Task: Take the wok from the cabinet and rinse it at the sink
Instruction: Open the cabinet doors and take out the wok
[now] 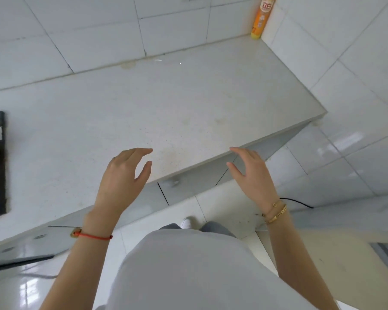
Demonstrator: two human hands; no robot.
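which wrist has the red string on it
The left hand has the red string bracelet on its wrist; the right hand wears two gold bangles instead.

You can find print in only two places here. The tall orange and yellow plastic bottle standing in the far corner of the pale stone countertop carries a label with large red characters near its top and smaller print lower down, but they are too blurred for you to read. The flat gold bangle on your right wrist bears small engraved letters, also too tiny to make out.
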